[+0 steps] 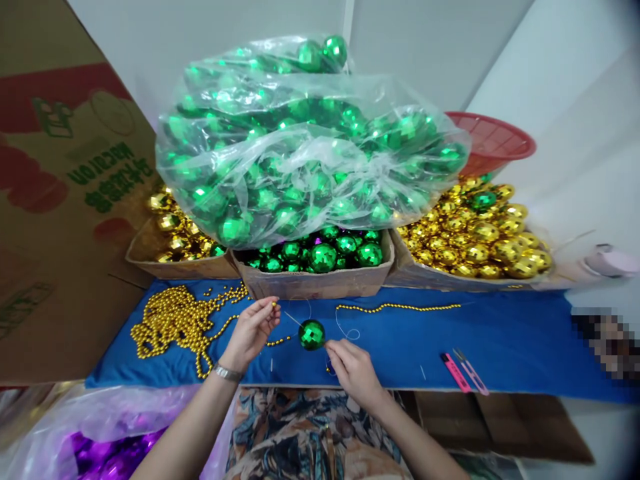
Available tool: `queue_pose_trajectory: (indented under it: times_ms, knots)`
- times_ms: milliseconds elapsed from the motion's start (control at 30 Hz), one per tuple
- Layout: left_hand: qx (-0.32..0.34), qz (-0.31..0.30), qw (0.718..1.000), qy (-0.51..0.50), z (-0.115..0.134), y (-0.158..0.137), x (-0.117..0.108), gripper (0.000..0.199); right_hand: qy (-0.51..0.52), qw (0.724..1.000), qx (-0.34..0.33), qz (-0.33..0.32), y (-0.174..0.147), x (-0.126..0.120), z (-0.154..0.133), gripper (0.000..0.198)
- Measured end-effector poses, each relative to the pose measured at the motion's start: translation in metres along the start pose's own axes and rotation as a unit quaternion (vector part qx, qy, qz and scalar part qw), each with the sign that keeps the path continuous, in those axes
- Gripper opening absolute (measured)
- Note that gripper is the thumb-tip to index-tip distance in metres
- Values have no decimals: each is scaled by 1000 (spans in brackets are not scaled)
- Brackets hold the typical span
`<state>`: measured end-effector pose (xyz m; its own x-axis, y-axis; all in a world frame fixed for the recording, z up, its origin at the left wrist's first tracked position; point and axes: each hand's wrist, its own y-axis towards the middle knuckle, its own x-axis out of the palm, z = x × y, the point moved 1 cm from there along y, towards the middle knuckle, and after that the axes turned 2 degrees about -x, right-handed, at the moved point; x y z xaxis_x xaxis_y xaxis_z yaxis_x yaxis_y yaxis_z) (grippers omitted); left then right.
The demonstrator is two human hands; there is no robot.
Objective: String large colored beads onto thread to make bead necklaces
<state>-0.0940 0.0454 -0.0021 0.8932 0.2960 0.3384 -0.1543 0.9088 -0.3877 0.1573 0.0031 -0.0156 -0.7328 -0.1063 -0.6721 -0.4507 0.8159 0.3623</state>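
My left hand (256, 328) is closed in a pinch, with a small gold bead (274, 304) at its fingertips. Just right of it, a shiny green faceted ball (311, 335) is held above the blue cloth (400, 340). A thin needle (293, 319) sticks out of the ball's upper left side, pointing towards my left hand. My right hand (354, 372) is closed at the ball's lower right, in line with the needle; its fingertips hide the needle's other end. Clear thread (350, 332) loops behind the ball. A short row of gold beads (279, 341) lies beside it.
A heap of gold bead strands (167, 320) lies left; a strung gold row (395, 307) lies behind my right hand. A pink cutter (456, 373) and pink-handled snips (473, 373) are right. Behind stand a box of green balls (320, 283), a bulging bag (310, 160) and gold balls (475, 233).
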Motion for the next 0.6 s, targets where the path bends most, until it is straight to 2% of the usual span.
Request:
queue_pose_trajectory:
  times_ms: [67, 133, 433, 600]
  knots:
    - [-42, -30, 995, -86, 2, -7, 12, 32, -8, 1000, 1, 2, -1, 0, 0, 23]
    - [-55, -39, 992, -106, 3, -10, 18, 30, -13, 1000, 3, 4, -2, -1, 1, 23]
    - [-67, -57, 989, -123, -2, -15, 24, 29, -7, 1000, 4, -2, -3, -2, -2, 23]
    - [-41, -45, 994, -96, -3, -17, 24, 30, -17, 1000, 1, -11, -4, -1, 1, 23]
